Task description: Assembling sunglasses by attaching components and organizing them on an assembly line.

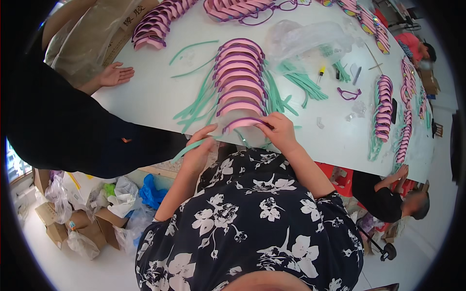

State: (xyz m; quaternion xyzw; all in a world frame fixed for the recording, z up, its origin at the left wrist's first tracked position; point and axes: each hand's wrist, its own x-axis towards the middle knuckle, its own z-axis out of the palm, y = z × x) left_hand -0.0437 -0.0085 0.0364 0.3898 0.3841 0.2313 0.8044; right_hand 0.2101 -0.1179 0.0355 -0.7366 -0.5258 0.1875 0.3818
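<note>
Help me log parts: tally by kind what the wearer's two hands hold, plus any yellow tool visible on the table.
Mint-green strip, left hand: 1
Curved pink-and-purple piece, right hand: 1
Yellow tool: 1
Total: 3

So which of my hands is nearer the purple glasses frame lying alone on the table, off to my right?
Right. Your right hand is left of the glasses frame and nearer your body; your left hand, holding a green strap, is farther left.

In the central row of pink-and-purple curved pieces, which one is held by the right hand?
The nearest curved piece, lowest of them: the right hand grips its right end, while the other pieces lie beyond it, untouched.
</note>
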